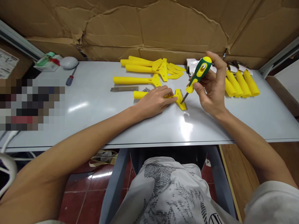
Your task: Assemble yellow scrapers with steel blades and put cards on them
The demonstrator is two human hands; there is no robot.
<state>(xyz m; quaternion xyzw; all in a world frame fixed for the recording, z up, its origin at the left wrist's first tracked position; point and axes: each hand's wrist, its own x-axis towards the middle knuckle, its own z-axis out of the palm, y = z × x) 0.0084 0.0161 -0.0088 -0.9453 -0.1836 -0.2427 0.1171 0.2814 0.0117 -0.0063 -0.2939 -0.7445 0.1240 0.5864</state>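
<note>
My right hand is closed around a screwdriver with a green and yellow handle. The screwdriver leans, and its tip meets the wide head of a yellow plastic scraper lying on the table. Over that scraper's handle lies my left hand, its fingers gripping it close to the head and hiding the middle of the handle. Just beyond my left hand is a small pile of screws, partly covered. Beside it rests a flat metal strip. Another yellow scraper lies a little farther back.
More yellow scrapers and loose yellow pieces lie at the back. Several yellow handles stand in a row at right. A second screwdriver and a white rounded object are at left. Cardboard walls the table's back.
</note>
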